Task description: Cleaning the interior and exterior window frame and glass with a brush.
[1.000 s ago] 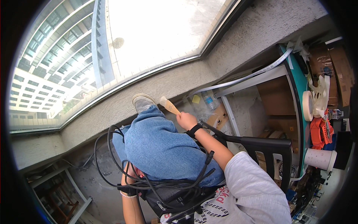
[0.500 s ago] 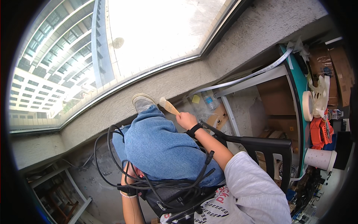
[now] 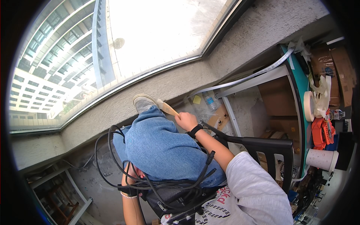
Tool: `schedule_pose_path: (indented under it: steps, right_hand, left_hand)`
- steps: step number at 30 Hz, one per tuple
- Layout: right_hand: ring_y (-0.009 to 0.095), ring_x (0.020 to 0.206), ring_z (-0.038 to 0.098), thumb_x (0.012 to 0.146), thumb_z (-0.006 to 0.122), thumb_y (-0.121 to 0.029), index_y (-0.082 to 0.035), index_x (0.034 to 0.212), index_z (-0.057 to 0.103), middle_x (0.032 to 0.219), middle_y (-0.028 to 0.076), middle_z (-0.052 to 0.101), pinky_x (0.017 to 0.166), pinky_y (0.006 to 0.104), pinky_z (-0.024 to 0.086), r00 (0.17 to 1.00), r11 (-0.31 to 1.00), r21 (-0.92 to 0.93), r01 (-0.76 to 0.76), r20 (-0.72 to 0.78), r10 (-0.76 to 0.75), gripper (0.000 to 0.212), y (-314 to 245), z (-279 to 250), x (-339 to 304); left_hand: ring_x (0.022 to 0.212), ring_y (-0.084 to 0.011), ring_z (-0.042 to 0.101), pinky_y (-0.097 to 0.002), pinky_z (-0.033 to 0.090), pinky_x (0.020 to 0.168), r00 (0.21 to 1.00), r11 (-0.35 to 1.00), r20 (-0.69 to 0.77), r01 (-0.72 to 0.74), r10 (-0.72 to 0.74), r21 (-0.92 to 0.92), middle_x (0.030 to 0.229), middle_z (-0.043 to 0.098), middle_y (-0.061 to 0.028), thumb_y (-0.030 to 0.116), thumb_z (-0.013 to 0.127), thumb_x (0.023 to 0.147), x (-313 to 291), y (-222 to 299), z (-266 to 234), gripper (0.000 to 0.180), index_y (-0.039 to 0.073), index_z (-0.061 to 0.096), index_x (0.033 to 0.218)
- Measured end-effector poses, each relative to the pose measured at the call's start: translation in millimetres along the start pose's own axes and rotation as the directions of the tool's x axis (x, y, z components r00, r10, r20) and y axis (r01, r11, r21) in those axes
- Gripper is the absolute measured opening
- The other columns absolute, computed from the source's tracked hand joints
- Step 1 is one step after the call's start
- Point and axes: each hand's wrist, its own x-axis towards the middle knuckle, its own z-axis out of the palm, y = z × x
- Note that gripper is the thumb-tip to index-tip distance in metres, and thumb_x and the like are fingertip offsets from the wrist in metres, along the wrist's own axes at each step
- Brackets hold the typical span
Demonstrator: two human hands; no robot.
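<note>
Wooden handle of a small brush (image 3: 167, 108), pale and tapered, sits in the right hand (image 3: 186, 120), which is closed around its lower end. The brush points up and left, its tip meeting the toe of a grey sneaker (image 3: 143, 103); the angle suits working the head against the shoe's front. The sneaker is on the person's own foot, with the leg in blue jeans (image 3: 161, 150) raised and crossed over the lap, which brings the shoe within arm's reach. A black wristband (image 3: 194, 131) circles the right wrist.

Left hand (image 3: 132, 175) lies low at the near edge of the jeans, under the thigh and half buried in loops of black cable (image 3: 112, 157). It looks pressed against the leg, likely steadying it, but I cannot tell whether the fingers are curled or flat. A bead bracelet (image 3: 126, 194) shows on that wrist.

Seat is a black chair (image 3: 270, 144), its back to the person's right. Beyond the shoe runs a rough concrete ledge (image 3: 157, 88) below a wide window (image 3: 150, 33). A plastic bottle (image 3: 210, 101) and cardboard scraps lie on the floor near the ledge. Further right, a surface with a teal edge (image 3: 298, 86) carries a roll of tape (image 3: 309, 106); a white paper cup (image 3: 321, 159) shows beside it.
</note>
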Motion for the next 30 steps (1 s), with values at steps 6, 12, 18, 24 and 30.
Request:
schedule_pose_path:
  steps: [6,12,18,24,30]
  right_hand:
    - [0.035,0.059,0.054,0.075,0.043,-0.033,-0.002,0.063,0.054,0.063,0.018,0.055,0.054,0.0438,0.042,0.998,1.0,-0.001,0.002,-0.055,-0.002,0.035,-0.5,-1.1,0.3]
    - [0.036,0.059,0.053,0.077,0.043,-0.033,-0.002,0.063,0.052,0.062,0.018,0.055,0.053,0.044,0.042,0.986,0.996,0.076,-0.048,-0.158,0.059,0.035,6.0,-2.0,3.0]
    - [0.035,0.061,0.053,0.077,0.043,-0.033,-0.002,0.063,0.053,0.063,0.018,0.055,0.054,0.0438,0.042,0.992,0.996,0.06,-0.061,-0.111,0.068,0.035,4.9,-2.7,2.2]
    - [0.034,0.059,0.055,0.074,0.045,-0.032,-0.003,0.063,0.057,0.063,0.017,0.057,0.054,0.0427,0.044,0.997,0.999,0.036,-0.024,-0.074,0.026,0.033,8.1,-5.0,1.6]
    - [0.034,0.06,0.056,0.071,0.046,-0.034,-0.003,0.065,0.059,0.065,0.018,0.057,0.055,0.042,0.044,0.999,0.998,-0.041,-0.038,0.026,0.039,0.035,9.0,-6.0,2.2]
  left_hand:
    - [0.036,-0.0164,0.051,-0.022,0.041,0.031,1.0,1.0,0.004,-0.018,0.018,-0.013,0.048,0.053,-0.0082,0.041,0.037,0.083,0.2,-2.1,-2.3,0.048,-0.001,0.053,0.066]
    - [0.04,-0.0178,0.05,-0.0247,0.041,0.038,0.999,0.995,-0.026,-0.02,0.023,0.101,0.048,0.052,-0.0096,0.037,0.031,0.083,-5.9,5.9,5.5,0.049,0.001,0.053,0.056]
    - [0.036,-0.0166,0.051,-0.0218,0.04,0.03,0.999,0.998,0.006,-0.032,0.032,-0.056,0.047,0.053,-0.0093,0.038,0.038,0.082,-6.4,2.5,2.1,0.046,-0.002,0.052,0.064]
    - [0.036,-0.016,0.051,-0.0214,0.04,0.03,0.996,0.993,0.028,-0.077,0.079,-0.088,0.047,0.053,-0.0094,0.036,0.039,0.082,-4.2,-1.7,0.7,0.044,-0.001,0.053,0.062]
    - [0.035,-0.0158,0.051,-0.021,0.04,0.03,0.992,0.961,0.032,-0.114,0.126,-0.252,0.047,0.053,-0.0092,0.033,0.039,0.082,-12.2,2.4,5.8,0.042,-0.001,0.053,0.061]
